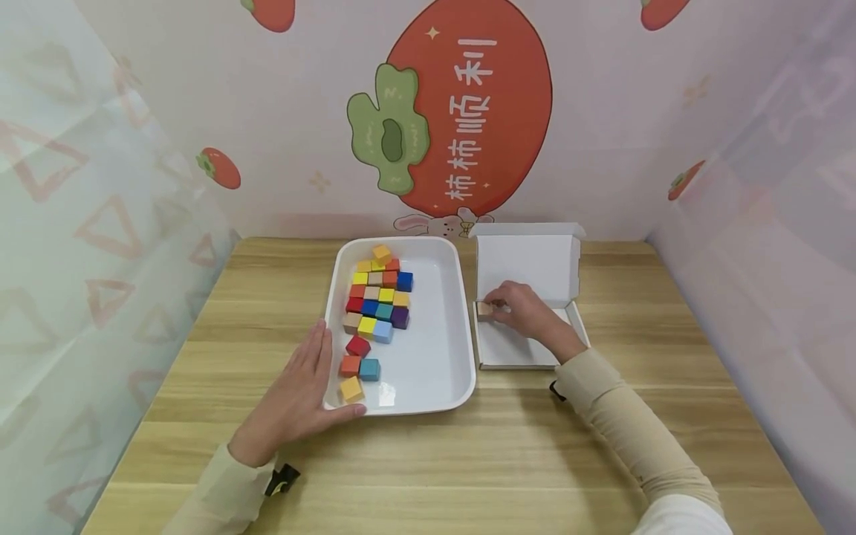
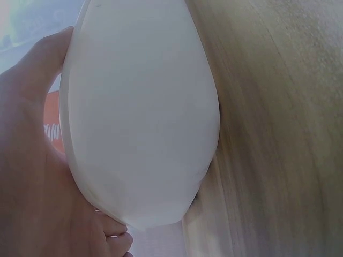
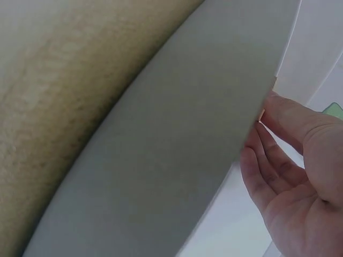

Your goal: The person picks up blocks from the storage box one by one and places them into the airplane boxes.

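Colored wooden blocks [image 1: 383, 312] lie in rough rows along the left side of a white tray [image 1: 435, 401]. My left hand [image 1: 294, 394] rests at the tray's near-left corner, fingers straight along the outer left side and thumb over the front rim. In the left wrist view, the tray's outer wall [image 2: 144, 112] fills the middle. My right hand [image 1: 524, 310] reaches into an open white box [image 1: 515, 353] and pinches a natural-wood block [image 1: 484, 310] at its left wall, near the back corner. In the right wrist view, the box wall hides most of that block.
The raised box lid [image 1: 521, 267] stands behind the right hand. Tray and box sit side by side on a wood-grain table [image 1: 414, 475], with a narrow gap between them. A printed cloth backdrop [image 1: 301, 111] encloses the back and sides.
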Tool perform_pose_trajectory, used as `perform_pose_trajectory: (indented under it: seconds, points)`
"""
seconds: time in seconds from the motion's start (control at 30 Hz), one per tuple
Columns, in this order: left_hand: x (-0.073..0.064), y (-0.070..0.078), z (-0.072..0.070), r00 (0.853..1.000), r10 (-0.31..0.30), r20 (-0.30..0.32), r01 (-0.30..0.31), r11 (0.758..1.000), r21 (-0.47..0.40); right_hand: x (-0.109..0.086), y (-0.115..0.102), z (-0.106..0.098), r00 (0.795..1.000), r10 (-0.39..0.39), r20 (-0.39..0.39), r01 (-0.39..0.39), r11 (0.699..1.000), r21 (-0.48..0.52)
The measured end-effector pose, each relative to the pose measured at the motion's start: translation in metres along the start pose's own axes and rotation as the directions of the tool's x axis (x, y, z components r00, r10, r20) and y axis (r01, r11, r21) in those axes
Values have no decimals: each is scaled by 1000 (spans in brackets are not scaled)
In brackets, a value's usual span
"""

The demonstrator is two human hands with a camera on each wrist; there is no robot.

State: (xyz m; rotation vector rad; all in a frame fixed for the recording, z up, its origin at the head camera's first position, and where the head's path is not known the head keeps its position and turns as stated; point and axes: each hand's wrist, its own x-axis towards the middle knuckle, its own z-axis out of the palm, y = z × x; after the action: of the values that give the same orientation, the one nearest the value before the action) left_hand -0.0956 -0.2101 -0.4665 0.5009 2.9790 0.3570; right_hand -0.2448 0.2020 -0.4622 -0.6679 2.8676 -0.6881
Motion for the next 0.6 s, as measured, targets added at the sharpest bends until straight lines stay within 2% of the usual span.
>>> perform_pose_trajectory:
  seconds: [0.37, 0.6]
  points:
    - [-1, 0, -1, 1000, -3, 4, 3, 1000, -4, -1, -6, -3, 1000, -10, -17, 10, 999, -43]
    - [-1, 0, -1, 1000, -10, 10, 10, 1000, -2, -9, -34, -19, 992, -115, -49, 113, 993, -38]
